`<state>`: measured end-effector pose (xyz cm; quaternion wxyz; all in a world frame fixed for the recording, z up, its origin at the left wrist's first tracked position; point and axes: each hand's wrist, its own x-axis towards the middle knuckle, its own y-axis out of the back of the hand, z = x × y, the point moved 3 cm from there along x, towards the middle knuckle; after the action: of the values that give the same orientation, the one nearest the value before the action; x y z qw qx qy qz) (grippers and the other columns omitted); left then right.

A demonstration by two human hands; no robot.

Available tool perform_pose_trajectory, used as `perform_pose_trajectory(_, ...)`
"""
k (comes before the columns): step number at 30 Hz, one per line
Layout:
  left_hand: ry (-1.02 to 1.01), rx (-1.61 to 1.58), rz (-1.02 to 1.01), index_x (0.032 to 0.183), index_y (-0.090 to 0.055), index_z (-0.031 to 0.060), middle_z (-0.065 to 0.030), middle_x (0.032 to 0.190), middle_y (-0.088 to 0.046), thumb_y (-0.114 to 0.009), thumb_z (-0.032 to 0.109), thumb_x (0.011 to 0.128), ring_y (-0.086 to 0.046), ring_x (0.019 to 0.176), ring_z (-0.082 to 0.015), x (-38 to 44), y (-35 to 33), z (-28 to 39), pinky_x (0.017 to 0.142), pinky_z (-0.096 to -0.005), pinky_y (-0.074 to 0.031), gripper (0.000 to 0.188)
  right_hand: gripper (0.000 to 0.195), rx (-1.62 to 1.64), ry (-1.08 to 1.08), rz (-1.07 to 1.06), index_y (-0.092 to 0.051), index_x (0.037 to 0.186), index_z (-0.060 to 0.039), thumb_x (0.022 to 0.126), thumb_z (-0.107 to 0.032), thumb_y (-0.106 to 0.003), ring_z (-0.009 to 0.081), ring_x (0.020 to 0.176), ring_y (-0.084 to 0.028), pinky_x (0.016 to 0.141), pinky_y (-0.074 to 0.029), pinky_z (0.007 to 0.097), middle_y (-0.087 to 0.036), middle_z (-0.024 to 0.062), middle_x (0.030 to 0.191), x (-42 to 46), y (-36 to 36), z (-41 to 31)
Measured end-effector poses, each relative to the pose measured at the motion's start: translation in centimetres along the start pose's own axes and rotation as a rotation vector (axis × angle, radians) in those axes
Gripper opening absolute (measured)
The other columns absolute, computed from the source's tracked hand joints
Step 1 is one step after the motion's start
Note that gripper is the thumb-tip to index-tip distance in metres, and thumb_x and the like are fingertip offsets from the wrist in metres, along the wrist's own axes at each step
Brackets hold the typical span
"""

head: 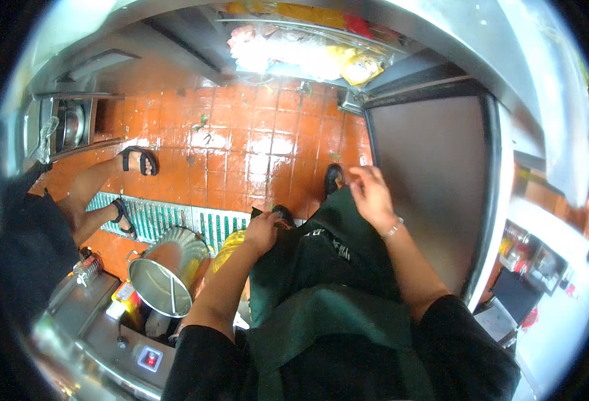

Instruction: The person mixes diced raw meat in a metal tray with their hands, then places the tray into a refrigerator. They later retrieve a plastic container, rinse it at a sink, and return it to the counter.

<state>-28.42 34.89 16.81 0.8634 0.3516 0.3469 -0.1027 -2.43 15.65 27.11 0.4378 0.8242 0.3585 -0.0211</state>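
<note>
A dark green apron [319, 295] with white writing hangs over the front of my body. My left hand [263, 231] has its fingers closed on the apron's upper left edge. On the other side, my right hand [373, 193] is raised at the apron's right edge, fingers bent and slightly blurred; whether it grips the cloth I cannot tell. A bracelet circles that wrist. To the left of my left forearm is a large metal pot [166, 270], and a yellow bag [230, 248] shows between them.
Wet orange floor tiles [234, 145] with scraps lie ahead, crossed by a metal drain grate [164, 215]. Another person in sandals [140, 161] stands at the left. An open refrigerator [319, 55] holding bags is ahead, its door [424, 185] to my right. A steel counter [99, 321] is lower left.
</note>
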Motion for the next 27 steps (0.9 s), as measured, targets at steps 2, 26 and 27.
perform_pose_trajectory(2, 0.011, -0.028, 0.137, 0.125, -0.059, 0.0041, -0.0213, 0.126, -0.060, -0.055, 0.018, 0.092, -0.059, 0.113, -0.0403, -5.6, -0.4, -0.6, 0.098, -0.0481, -0.047, 0.037, 0.032, -0.068, 0.133, 0.153, -0.062, 0.121, -0.0080, 0.088, -0.004, -0.061, 0.0324, 0.105, -0.064, 0.088, -0.053, 0.0410, -0.060, 0.0181, 0.121, -4.5, 6.8, -5.1)
perform_pose_trajectory(26, 0.263, -0.161, -0.048, 0.130, -0.059, 0.0083, -0.0229, 0.122, -0.063, -0.054, 0.022, 0.091, -0.061, 0.114, -0.0392, -38.2, 4.2, 2.0, 0.099, -0.0475, -0.047, 0.041, 0.075, -0.082, -0.330, 0.094, -0.056, 0.112, 0.0114, 0.088, -0.059, -0.064, 0.0410, 0.091, -0.067, 0.081, -0.052, 0.0465, -0.067, 0.0292, 0.090, -23.6, 18.6, -20.9)
perform_pose_trajectory(27, 0.267, -0.171, -0.041, 0.130, -0.059, 0.0084, -0.0228, 0.123, -0.063, -0.054, 0.022, 0.091, -0.060, 0.114, -0.0392, -39.1, 3.6, 1.1, 0.099, -0.0475, -0.047, 0.042, 0.062, -0.158, -0.333, 0.079, -0.058, 0.106, 0.0074, 0.090, -0.052, -0.067, 0.0318, 0.077, -0.067, 0.071, -0.052, 0.0413, -0.067, 0.0191, 0.082, -23.1, 17.9, -21.6)
